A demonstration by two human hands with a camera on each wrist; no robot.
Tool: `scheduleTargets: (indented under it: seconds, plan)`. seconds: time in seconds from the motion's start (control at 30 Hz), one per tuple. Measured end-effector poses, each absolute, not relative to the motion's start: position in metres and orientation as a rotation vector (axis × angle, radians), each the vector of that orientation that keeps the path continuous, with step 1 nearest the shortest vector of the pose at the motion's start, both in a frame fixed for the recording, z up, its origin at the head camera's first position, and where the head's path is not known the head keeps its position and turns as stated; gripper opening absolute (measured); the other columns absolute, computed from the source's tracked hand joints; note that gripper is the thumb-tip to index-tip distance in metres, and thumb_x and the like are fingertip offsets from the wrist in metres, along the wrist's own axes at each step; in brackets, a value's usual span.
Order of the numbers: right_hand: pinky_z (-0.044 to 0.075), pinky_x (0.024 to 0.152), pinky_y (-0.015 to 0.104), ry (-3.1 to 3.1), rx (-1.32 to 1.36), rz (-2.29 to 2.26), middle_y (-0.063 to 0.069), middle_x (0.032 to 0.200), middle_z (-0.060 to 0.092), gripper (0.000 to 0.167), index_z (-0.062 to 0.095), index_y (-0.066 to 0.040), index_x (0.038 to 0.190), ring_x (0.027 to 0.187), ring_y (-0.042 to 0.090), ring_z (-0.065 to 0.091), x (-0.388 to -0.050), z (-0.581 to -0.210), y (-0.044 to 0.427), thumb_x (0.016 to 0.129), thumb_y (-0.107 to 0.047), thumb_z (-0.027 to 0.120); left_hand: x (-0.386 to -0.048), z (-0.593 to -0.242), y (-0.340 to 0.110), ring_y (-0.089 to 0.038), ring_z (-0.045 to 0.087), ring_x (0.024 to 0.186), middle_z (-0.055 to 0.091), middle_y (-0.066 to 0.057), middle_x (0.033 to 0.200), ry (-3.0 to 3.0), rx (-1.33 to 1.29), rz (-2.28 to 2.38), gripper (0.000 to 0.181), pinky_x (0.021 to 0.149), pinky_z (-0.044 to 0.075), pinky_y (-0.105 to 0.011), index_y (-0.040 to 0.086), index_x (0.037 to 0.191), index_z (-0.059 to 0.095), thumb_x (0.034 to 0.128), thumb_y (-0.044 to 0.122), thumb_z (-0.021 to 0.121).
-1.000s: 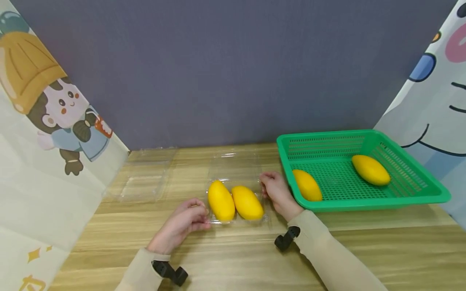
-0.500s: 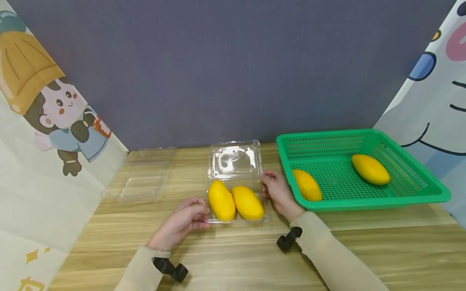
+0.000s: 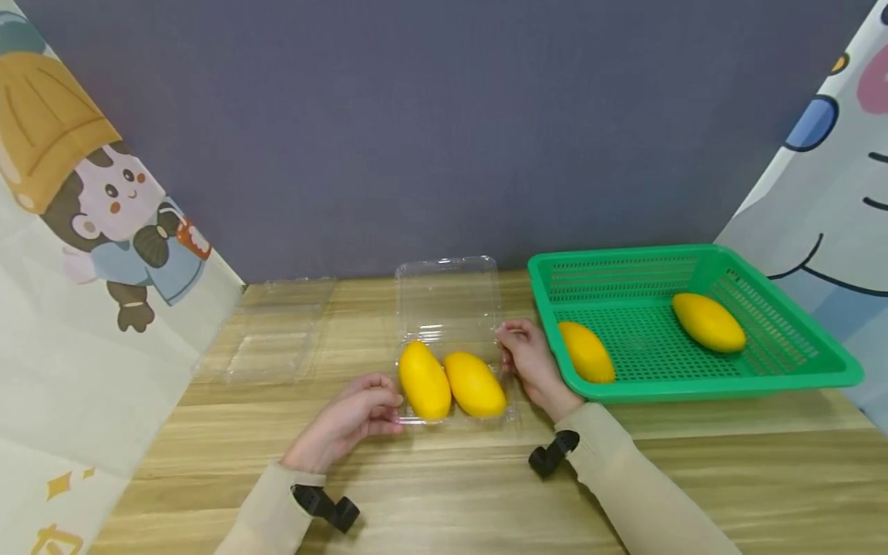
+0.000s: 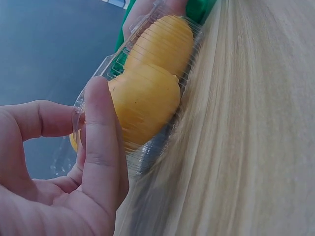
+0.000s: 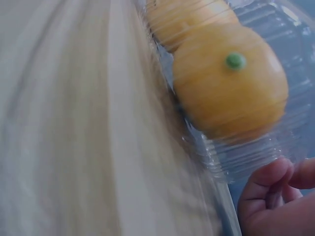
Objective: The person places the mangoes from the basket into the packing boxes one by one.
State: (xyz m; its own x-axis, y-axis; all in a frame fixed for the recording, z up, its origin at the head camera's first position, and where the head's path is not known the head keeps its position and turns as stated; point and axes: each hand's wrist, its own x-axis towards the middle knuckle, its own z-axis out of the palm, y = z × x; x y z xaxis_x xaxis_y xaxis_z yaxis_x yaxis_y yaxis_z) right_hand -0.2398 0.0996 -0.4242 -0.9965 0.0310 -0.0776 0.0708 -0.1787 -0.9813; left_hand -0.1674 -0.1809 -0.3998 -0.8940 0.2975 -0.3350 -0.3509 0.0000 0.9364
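Spanning left grip (image 3: 350, 420) to right grip (image 3: 533, 366), the clear box (image 3: 448, 308) seems pinched.

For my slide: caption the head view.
Left hand and right hand hold an open clear box of two yellow fruits beside a green basket.

The table (image 3: 444, 501) is surfaced in pale wood grain and is backed by a dark panel (image 3: 444, 139). At left, a cartoon figure (image 3: 118, 193) in an orange hat (image 3: 52, 123) is printed on a white sheet (image 3: 62, 370); at right, a second sheet (image 3: 832, 204) is marked with black lines (image 3: 806, 267).
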Motion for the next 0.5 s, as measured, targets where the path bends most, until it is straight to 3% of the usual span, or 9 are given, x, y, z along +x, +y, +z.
scheduleTargets:
  seconds: [0.3, 0.5]
  plan:
    - [0.041, 0.048, 0.019, 1.993, 0.106, -2.365, 0.002, 0.081, 0.055, 0.031, 0.045, 0.0, 0.133, 0.055, 0.011, 0.045, -0.2381, -0.4223, 0.0985, 0.103, -0.003, 0.053, -0.1667, -0.3979, -0.1871, -0.023, 0.065, 0.077, 0.058, -0.015, 0.095, 1.828, -0.042, 1.942, 0.012, 0.077, 0.062, -0.034, 0.005, 0.095, 0.051, 0.091, 0.001, 0.062]
    - [0.042, 0.048, 0.019, 1.968, 0.089, -2.373, 0.002, 0.084, 0.054, 0.025, 0.046, -0.001, 0.127, 0.056, 0.012, 0.046, -0.2374, -0.4219, 0.0991, 0.103, 0.0, 0.052, -0.1666, -0.3967, -0.1885, -0.022, 0.065, 0.075, 0.058, -0.015, 0.094, 1.829, -0.04, 1.934, 0.012, 0.075, 0.062, -0.033, 0.005, 0.095, 0.051, 0.092, 0.002, 0.062]
